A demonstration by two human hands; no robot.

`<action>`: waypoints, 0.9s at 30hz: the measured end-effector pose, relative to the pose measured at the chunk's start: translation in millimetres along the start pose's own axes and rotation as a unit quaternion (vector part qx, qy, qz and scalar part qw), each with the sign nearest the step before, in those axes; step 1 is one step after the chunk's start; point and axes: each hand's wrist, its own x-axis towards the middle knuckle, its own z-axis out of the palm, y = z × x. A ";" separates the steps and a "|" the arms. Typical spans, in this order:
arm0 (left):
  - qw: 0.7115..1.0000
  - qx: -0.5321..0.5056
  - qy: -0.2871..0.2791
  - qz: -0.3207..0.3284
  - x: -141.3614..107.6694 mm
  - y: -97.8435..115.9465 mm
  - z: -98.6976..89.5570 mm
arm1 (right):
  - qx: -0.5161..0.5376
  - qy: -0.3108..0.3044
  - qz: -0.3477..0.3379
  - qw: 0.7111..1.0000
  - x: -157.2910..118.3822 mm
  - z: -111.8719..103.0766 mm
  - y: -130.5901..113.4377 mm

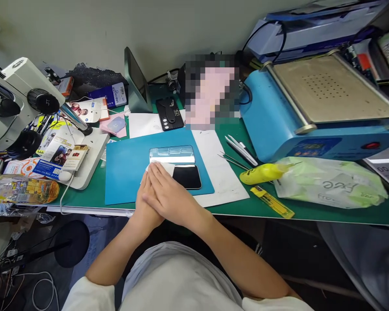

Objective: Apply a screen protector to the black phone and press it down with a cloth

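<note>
On the blue mat (126, 172), a phone with a black screen (188, 177) lies beside my fingers, its left part hidden. Just beyond it is a flat, shiny, light-coloured panel (171, 154). My left hand (146, 206) and my right hand (168, 195) are pressed together at the phone's left side, the right one partly over the left. A white wipe (168, 167) sticks out at their fingertips, held between the hands.
A microscope (40, 101) stands at the left near a drink bottle (22, 190). Behind the mat are a black phone back (169, 113) and a tilted screen (138, 82). Tweezers (235, 160), a yellow bottle (262, 173), a wipes pack (330, 183) and a blue heating machine (266, 125) are at the right.
</note>
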 end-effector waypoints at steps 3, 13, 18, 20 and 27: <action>0.999 -0.022 0.032 -0.014 -11.3 7.6 9.2 | -0.008 0.016 -0.018 1.000 -10.6 3.5 -5.2; 0.995 -0.028 0.052 0.085 23.9 72.3 9.8 | -0.020 0.044 0.098 0.994 -67.4 -24.3 31.8; 0.995 -0.017 0.017 0.100 35.4 46.4 2.2 | -0.033 0.029 0.116 0.992 -41.4 -24.5 29.0; 0.997 -0.026 0.010 0.075 29.5 26.7 2.1 | -0.034 0.013 0.086 0.996 -23.8 -18.6 19.1; 0.998 -0.053 0.020 0.016 -16.5 -12.5 -2.6 | -0.015 0.000 0.004 1.000 -0.3 4.3 -14.4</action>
